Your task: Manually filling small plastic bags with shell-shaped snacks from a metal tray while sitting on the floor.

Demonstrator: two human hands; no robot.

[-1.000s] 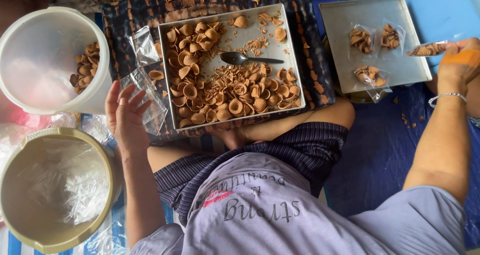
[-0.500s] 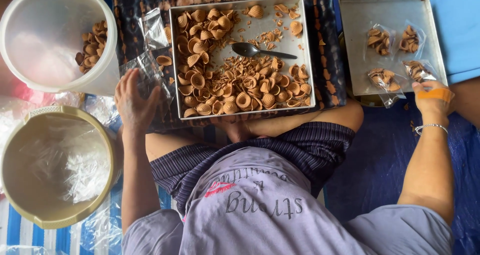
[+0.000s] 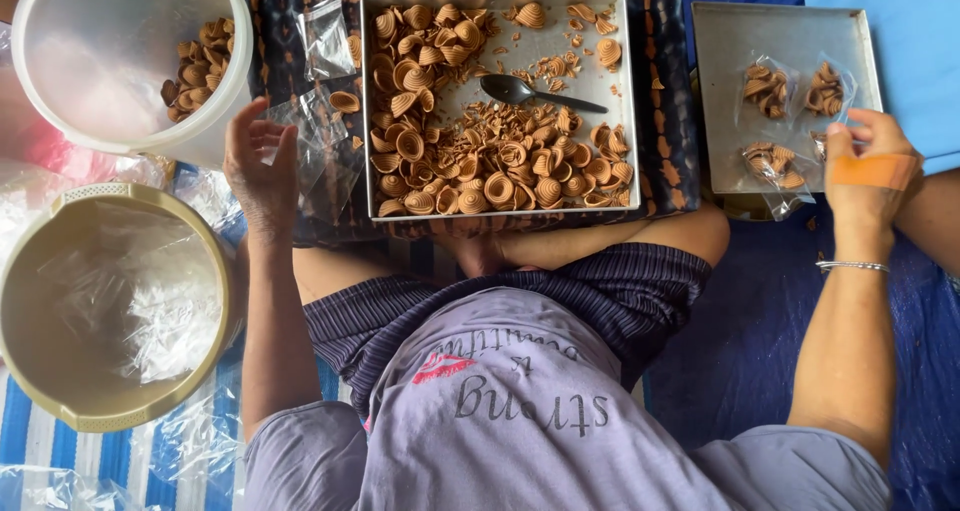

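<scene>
Metal tray (image 3: 385, 31) of cone-shaped pastry shells (image 3: 480, 161), centre; smaller tray (image 3: 720, 91) with filled clear bags (image 3: 770, 161), right. Likely risk: brittle shells crushed by tight pinching. Left hand (image 3: 262, 166) half open, fingertips on empty bags (image 3: 315, 146); right hand (image 3: 868, 166) curled, pinching one bag's (image 3: 822, 143) edge.

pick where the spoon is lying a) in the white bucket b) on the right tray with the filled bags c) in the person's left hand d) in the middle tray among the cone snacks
d: the spoon lies on the bare metal of the middle tray, with cone snacks around it and neither hand on it.
</scene>
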